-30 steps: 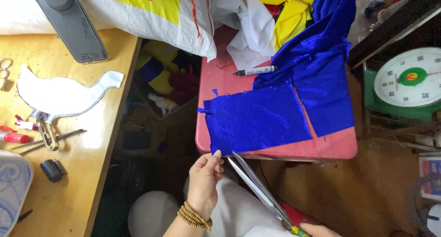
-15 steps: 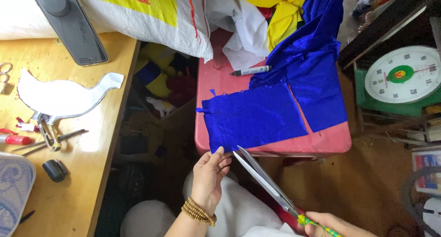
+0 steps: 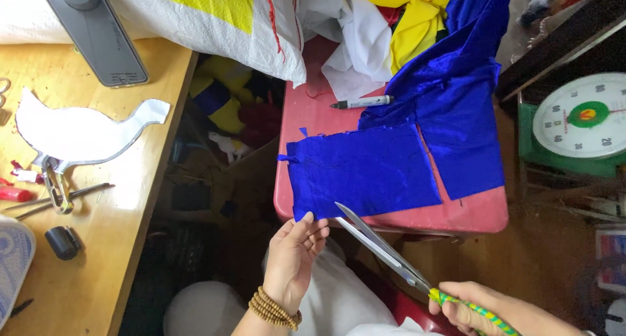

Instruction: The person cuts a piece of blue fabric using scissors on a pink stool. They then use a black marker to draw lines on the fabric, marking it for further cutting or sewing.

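- On the red table [image 3: 482,215], a piece of blue cloth [image 3: 365,173] lies flat, its near edge reaching the table's front rim
- left hand [image 3: 295,254] pinches that near edge at the corner, thumb and fingers closed on the fabric
- right hand [image 3: 486,310] grips the striped handle of long scissors [image 3: 381,248], blades parted, tips at the cloth's edge
- a marker [image 3: 362,102] lies farther back, near white and yellow fabric

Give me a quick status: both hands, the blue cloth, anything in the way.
Left hand pinching blue cloth at near edge. Right hand gripping scissors, blades open at the cloth's edge. Marker lies beyond the cloth, clear of the blades.
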